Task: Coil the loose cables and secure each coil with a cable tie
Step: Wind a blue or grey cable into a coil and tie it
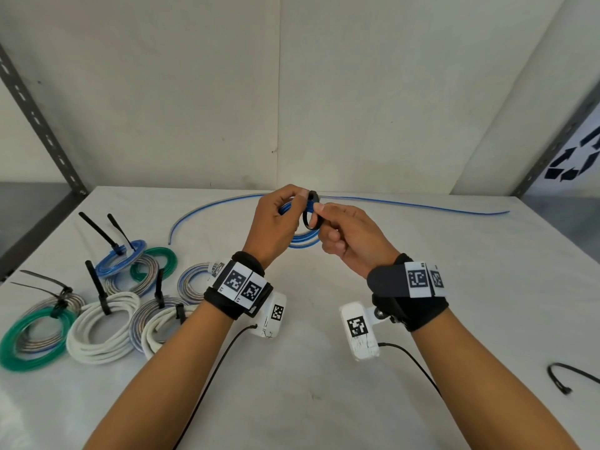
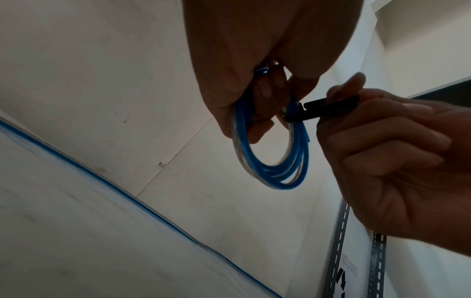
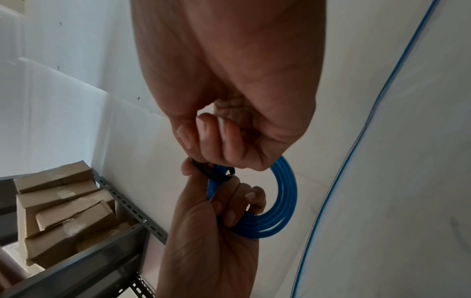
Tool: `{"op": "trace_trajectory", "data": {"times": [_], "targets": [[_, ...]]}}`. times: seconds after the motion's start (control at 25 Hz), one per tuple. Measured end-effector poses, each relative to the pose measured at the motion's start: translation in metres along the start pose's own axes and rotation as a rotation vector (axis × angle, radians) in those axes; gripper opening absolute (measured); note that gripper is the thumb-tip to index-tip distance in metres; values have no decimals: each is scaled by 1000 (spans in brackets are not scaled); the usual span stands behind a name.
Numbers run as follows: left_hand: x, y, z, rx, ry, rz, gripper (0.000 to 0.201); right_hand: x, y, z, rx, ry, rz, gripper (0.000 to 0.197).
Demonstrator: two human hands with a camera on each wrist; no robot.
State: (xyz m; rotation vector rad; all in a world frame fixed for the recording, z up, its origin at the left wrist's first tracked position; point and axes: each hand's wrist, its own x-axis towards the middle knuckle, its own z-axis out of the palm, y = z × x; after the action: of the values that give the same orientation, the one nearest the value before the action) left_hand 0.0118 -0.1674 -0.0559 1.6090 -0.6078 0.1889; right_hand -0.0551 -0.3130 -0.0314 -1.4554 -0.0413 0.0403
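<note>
A small coil of blue-and-clear cable (image 1: 303,239) hangs above the table's middle, gripped at its top by my left hand (image 1: 282,216). A black cable tie (image 1: 312,219) loops around the coil's strands, and my right hand (image 1: 337,227) pinches it between thumb and forefinger. In the left wrist view the coil (image 2: 275,173) dangles from my left hand (image 2: 244,104), with the tie (image 2: 328,106) held by the right hand (image 2: 382,153). The right wrist view shows my right hand (image 3: 224,141) over the tie (image 3: 203,168), the coil (image 3: 282,201) and the left hand (image 3: 211,231).
A long loose blue cable (image 1: 406,204) lies across the back of the table (image 1: 324,401). Several tied coils, green (image 1: 31,339), white (image 1: 100,329) and blue (image 1: 121,259), sit at the left. One spare black tie (image 1: 563,376) lies at the right edge. Metal shelf posts (image 1: 39,125) flank the table.
</note>
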Motion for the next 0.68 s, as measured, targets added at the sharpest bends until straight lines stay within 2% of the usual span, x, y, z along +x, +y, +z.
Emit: {"op": "trace_trajectory", "data": {"times": [0.36,0.52,0.68], "targets": [[-2,-2,5,-42,-6,-29,27,2,6,-5,21,18,13,34],[-4,-5,5,3,-23,-17,27,2,6,-4,7,17,7,34],[-6,-4,9,55,-65,10,27,2,3,-11,96,64,32,36]]}}
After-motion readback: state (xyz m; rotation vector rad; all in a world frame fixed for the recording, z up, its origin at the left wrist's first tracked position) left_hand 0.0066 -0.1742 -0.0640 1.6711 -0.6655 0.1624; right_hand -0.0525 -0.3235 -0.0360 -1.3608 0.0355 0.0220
